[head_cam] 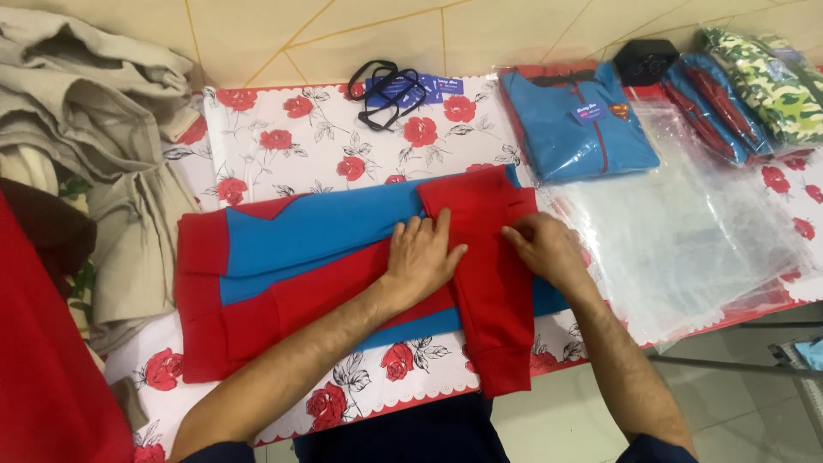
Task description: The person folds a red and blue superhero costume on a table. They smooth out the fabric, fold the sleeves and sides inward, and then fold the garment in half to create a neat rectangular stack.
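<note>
Red-and-blue garment (326, 257) lies flat on the flowered desk (283, 137), its long axis running left to right. The left hand (420, 257) presses open-palmed on its middle, while the right hand (542, 247) pinches the folded red sleeve (489, 283) just beside it.

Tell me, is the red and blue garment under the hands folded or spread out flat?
Partly folded: a red sleeve lies across the red and blue garment, pressed by the left hand and right hand.

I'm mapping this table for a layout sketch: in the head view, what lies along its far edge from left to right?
Beige cloth pile → black cords → bagged blue garment → black pouch → bagged blue-and-red garment → bagged camouflage garment.
</note>
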